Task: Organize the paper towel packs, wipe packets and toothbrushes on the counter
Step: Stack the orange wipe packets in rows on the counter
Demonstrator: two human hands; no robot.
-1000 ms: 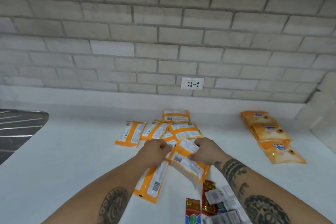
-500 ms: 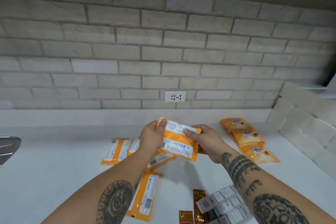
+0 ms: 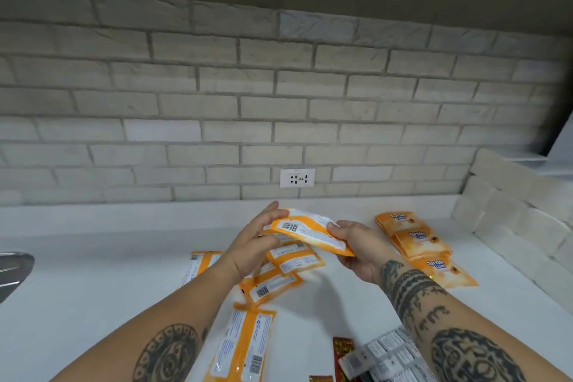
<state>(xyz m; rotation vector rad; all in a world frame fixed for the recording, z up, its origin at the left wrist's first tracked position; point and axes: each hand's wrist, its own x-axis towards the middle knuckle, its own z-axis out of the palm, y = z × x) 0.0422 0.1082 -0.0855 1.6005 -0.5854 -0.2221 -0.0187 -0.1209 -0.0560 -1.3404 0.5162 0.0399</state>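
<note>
I hold an orange wipe packet (image 3: pixel 307 231) above the white counter (image 3: pixel 93 282), label side up. My right hand (image 3: pixel 356 246) grips its right end from below. My left hand (image 3: pixel 255 245) touches its left end with fingers mostly straight. Under my hands lie several more orange packets (image 3: pixel 291 257), face down and overlapping; one long packet (image 3: pixel 245 347) lies near my left forearm. A neat row of orange packets (image 3: pixel 418 245) lies face up at the right. Toothbrush packs (image 3: pixel 381 357) with red and white card lie at the bottom edge.
A brick wall with a white socket (image 3: pixel 297 178) runs behind the counter. A brick side ledge (image 3: pixel 511 205) bounds the right end. A metal sink edge (image 3: pixel 15 267) shows at far left.
Both hands lifted one packet off the pile and turned it flatter. My left hand's grip loosened to a touch. The camera tilted up.
</note>
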